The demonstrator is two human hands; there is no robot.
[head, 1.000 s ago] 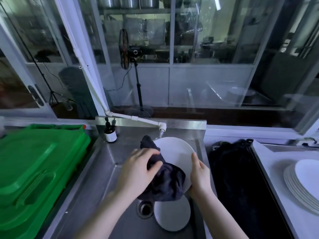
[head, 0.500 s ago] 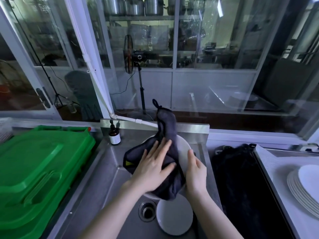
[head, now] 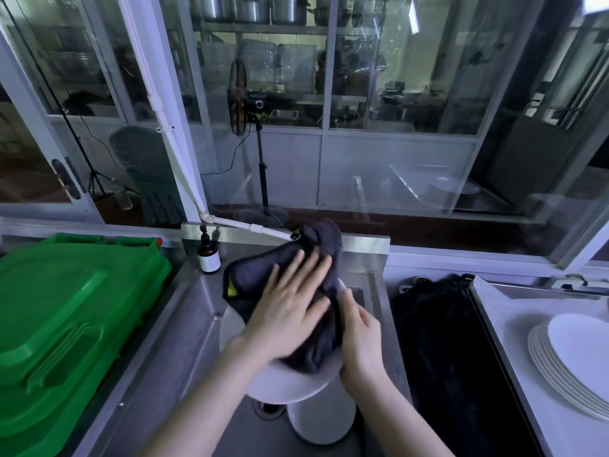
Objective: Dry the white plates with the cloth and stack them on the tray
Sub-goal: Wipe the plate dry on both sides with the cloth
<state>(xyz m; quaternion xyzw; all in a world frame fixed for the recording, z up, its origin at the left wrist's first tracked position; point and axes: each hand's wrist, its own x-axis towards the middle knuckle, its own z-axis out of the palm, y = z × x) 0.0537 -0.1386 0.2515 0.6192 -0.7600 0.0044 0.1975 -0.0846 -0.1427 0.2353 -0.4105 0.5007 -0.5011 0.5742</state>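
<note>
Over the steel sink (head: 171, 328) I hold a white plate (head: 280, 387), most of it covered by a dark grey cloth (head: 263, 268). My left hand (head: 290, 308) lies flat on the cloth with fingers spread, pressing it onto the plate. My right hand (head: 359, 338) grips the plate's right rim, fingers hidden behind it. Another white plate (head: 321, 423) lies in the sink bottom below. A stack of several white plates (head: 573, 357) sits on the white tray (head: 514, 311) at the right.
A green plastic crate lid (head: 66, 318) fills the left counter. A brown pump bottle (head: 209, 255) stands at the sink's back left corner, a white tap pipe (head: 250, 227) beside it. A black mat (head: 454, 351) lies between sink and tray. Glass windows stand behind.
The cloth went from bunched under my left hand to spread over the plate, and my left hand flattened and slid up and right across it. My right hand kept its hold on the rim.
</note>
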